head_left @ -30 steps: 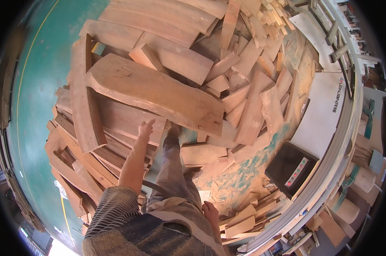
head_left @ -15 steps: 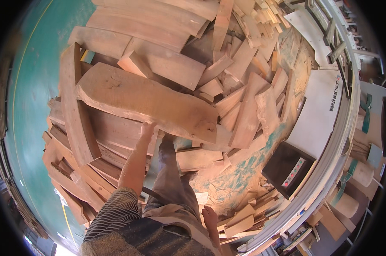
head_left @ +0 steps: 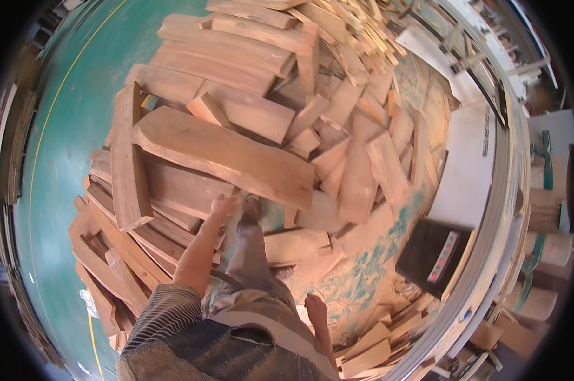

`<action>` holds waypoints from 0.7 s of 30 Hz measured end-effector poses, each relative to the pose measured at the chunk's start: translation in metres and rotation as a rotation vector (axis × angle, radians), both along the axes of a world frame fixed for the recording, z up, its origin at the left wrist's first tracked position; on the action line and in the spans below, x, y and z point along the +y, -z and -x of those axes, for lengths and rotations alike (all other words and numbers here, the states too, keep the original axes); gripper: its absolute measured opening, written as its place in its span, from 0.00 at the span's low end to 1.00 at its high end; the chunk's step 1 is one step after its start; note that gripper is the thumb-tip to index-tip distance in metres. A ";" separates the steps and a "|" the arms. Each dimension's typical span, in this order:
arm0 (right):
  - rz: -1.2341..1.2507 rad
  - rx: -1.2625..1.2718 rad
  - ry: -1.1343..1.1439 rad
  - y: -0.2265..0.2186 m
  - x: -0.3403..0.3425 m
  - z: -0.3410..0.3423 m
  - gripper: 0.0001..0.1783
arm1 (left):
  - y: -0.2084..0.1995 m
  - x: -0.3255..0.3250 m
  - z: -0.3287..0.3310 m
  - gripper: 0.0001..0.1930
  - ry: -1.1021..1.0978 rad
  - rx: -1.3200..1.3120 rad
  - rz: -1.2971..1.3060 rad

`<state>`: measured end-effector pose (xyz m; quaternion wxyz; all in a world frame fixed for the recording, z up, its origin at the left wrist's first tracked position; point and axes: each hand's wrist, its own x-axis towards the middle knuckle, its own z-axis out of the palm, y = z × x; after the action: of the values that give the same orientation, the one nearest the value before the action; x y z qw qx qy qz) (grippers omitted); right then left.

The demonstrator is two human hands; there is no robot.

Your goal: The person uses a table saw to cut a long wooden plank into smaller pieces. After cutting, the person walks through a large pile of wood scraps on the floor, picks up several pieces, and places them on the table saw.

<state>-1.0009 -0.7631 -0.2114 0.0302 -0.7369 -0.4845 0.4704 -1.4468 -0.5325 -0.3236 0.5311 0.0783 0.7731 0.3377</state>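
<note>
- Left hand [head_left: 223,207]: half open, fingers loosely bent, nothing seen in its grip; whether it touches the board [head_left: 179,185] beneath, I cannot tell.
- Right hand [head_left: 315,308]: fingers curled in, nothing visible inside, beside the thigh over sawdust-strewn floor [head_left: 356,276].
- From the left hand, the big wavy-edged plank [head_left: 226,153] lies at 12 o'clock, its lower edge near the fingers, its ends at 10 and 3.
- At 3 o'clock, one shoe [head_left: 252,202] stands close by, just below that edge.
- At 10, a long board [head_left: 129,178] meets the plank's left end.
- At 9, beyond the pile's ragged edge, green floor [head_left: 61,190] runs as a broad strip.
- From the right hand, the sawdust lane opens at 1 to 2 o'clock, between pile and black control box [head_left: 426,260]; offcuts [head_left: 369,346] edge it at 4.
</note>
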 end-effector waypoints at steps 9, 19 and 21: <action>0.296 -0.253 -0.309 0.046 -0.165 -0.144 0.13 | 0.030 -0.197 0.020 0.13 -0.127 -0.169 0.294; 0.068 -0.415 -0.432 0.043 0.007 -0.112 0.16 | 0.013 -0.129 0.086 0.11 -0.295 -0.100 0.104; -0.076 -0.556 -0.573 0.027 0.092 -0.094 0.15 | -0.017 -0.078 0.093 0.12 -0.282 -0.075 0.041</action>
<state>-0.9067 -0.6712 -0.2381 -0.2073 -0.6695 -0.6772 0.2241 -1.5401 -0.6108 -0.3065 0.5085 -0.0549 0.7627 0.3959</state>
